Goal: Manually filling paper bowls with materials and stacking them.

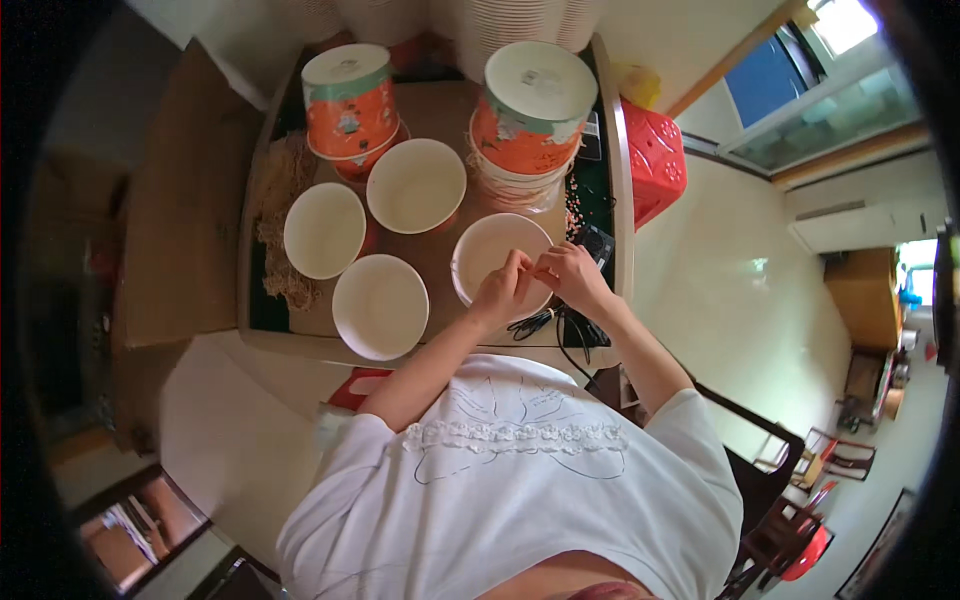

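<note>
My left hand point(503, 292) and my right hand point(573, 280) meet above the near right side of a white paper bucket point(481, 248), fingertips pinched close together. Whatever lies between the fingers is too small to make out. Three more open paper buckets stand to the left: one farther back point(416, 186), one at the far left point(325, 231) and one nearer me point(380, 308). All show bare white insides. Behind them, an orange and green bucket stack point(350, 112) rests upside down at the left, with a second upside-down stack point(534, 115) at the right.
Tan stringy strands point(284, 225) lie along the table's left side. Small pinkish bits point(573, 215), a black device point(596, 243) and dark cables point(535, 325) are at the right. A red stool point(655, 165) adjoins the table; a cardboard box point(180, 220) stands left. White stacks point(510, 25) rise behind.
</note>
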